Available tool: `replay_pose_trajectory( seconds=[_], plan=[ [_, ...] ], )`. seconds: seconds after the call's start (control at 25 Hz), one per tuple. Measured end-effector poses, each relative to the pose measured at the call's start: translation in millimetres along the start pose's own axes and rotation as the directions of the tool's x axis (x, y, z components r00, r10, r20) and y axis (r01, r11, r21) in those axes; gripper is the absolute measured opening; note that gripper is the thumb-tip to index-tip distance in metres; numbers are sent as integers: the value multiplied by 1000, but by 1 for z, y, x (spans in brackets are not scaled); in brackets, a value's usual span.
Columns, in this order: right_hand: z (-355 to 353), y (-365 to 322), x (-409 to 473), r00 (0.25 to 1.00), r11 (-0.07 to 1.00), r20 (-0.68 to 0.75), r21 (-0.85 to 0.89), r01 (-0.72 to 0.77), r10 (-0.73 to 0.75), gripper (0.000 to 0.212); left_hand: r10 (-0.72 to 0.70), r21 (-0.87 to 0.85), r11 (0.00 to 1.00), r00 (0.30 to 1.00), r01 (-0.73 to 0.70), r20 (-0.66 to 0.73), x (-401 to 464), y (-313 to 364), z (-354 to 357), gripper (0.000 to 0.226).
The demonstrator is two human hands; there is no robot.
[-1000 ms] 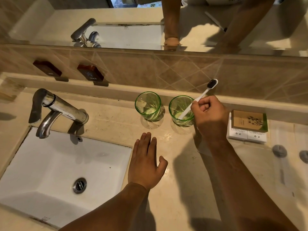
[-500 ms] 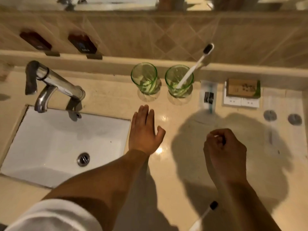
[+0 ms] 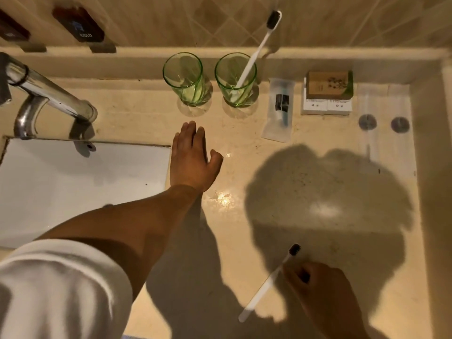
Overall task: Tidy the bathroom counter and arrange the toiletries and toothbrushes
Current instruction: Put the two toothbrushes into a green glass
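Observation:
Two green glasses stand at the back of the counter: the left glass holds nothing, while the right glass holds a white toothbrush with dark bristles, leaning right. A second white toothbrush lies on the counter's near part. My right hand is over it, fingertips curled onto its neck just below the bristles. My left hand rests flat on the counter beside the sink, fingers straight.
A wrapped toiletry packet lies right of the glasses. A brown box on white boxes sits further right, with two round caps near the wall corner. The faucet and white sink are at left.
My right hand left the toothbrush in the right glass, drew back toward me and came down on the second toothbrush. The view tilted downward. My left hand stayed flat.

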State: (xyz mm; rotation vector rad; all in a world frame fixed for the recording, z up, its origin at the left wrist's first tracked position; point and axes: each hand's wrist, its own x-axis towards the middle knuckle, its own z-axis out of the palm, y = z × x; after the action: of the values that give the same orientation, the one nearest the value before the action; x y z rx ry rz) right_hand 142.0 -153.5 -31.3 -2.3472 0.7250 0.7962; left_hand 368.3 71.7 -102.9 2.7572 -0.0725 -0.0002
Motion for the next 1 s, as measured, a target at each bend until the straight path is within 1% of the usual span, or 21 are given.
replay_pose_trajectory(
  seconds=[0.08, 0.16, 0.28, 0.36, 0.44, 0.52, 0.64, 0.76, 0.8, 0.88, 1.0],
  plan=[
    [9, -5, -2, 998, 997, 69, -73, -8, 13, 56, -8, -5, 1000, 1000, 8, 0, 0, 0, -1, 64],
    [14, -14, -1, 997, 995, 76, -99, 9, -1, 48, -13, -7, 1000, 1000, 13, 3, 0, 1, -1, 64],
    [14, -28, 7, 998, 995, 66, -93, 31, -25, 38, -16, -28, 999, 1000, 16, 0, 0, 1, -2, 63],
    [10, -39, 17, 998, 999, 47, -21, 41, -40, 34, -32, -37, 999, 999, 32, -7, -2, 2, -3, 63],
    [3, -51, 37, 998, 992, 18, 119, 52, -55, 28, -34, -39, 999, 999, 33, -10, -2, 2, -3, 63],
    [-12, -72, 60, 997, 959, -30, 272, 74, -69, 24, -34, -33, 999, 999, 34, -1, -1, 0, -4, 64],
    [-44, -120, 86, 984, 860, -130, 481, 171, -123, 21, -16, -14, 1000, 1000, 17, 16, 1, 0, -4, 64],
    [-71, -174, 105, 948, 765, -230, 562, 314, -220, 18, -2, 21, 1000, 1000, 1, 16, 4, -2, -3, 66],
    [-77, -191, 111, 935, 713, -254, 606, 352, -247, 17, -1, 37, 999, 1000, 0, 25, 4, -2, -3, 68],
    [-89, -221, 122, 922, 604, -275, 697, 386, -272, 18, 3, 71, 997, 999, -6, 42, 5, -4, -2, 70],
    [-101, -258, 137, 878, 490, -335, 734, 471, -342, 21, -10, 74, 997, 999, 8, 38, 5, -5, -1, 70]
  ],
)
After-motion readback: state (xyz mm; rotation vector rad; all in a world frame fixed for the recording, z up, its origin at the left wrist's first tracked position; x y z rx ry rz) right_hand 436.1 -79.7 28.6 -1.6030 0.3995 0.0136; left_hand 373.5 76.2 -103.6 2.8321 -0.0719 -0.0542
